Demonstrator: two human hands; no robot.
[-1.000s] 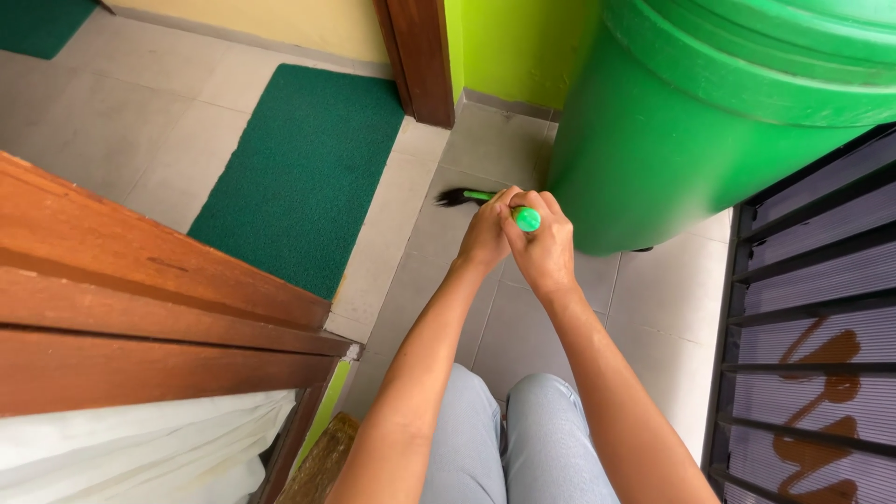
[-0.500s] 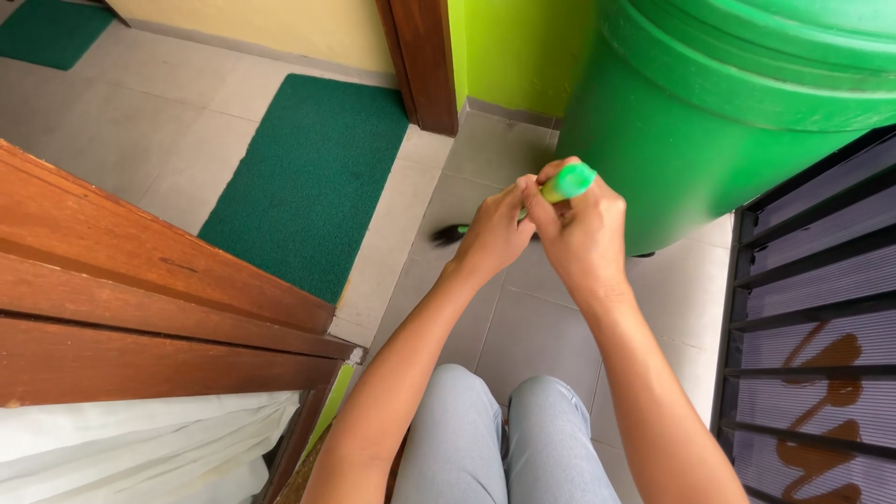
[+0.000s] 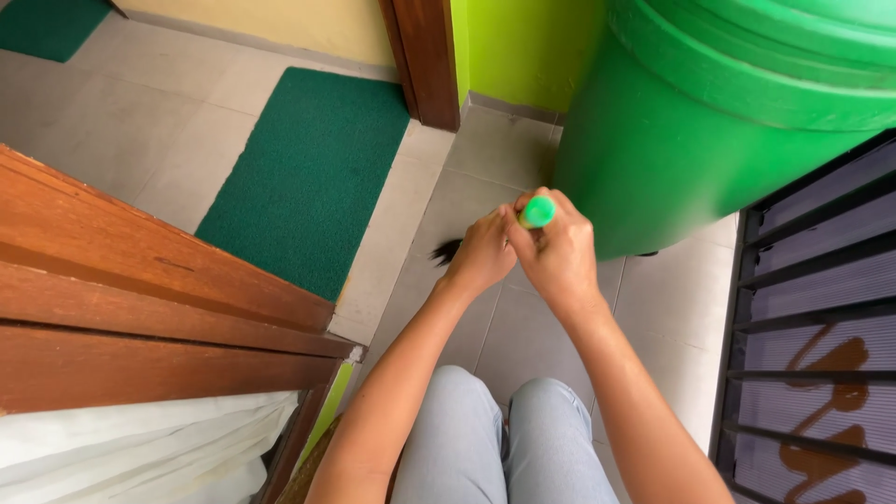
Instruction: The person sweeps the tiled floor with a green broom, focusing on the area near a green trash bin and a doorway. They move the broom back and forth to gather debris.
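Since half a second ago the brush's green handle end (image 3: 538, 212) has dropped from above the knuckles to sit between both hands. The right hand (image 3: 558, 257) and left hand (image 3: 483, 254) each close their grip around the handle, held above the floor tiles (image 3: 672, 308) beside the green barrel (image 3: 691, 140). Its long axis runs down and left, dark bristles (image 3: 446, 250) pointing left toward the green mat (image 3: 308, 177).
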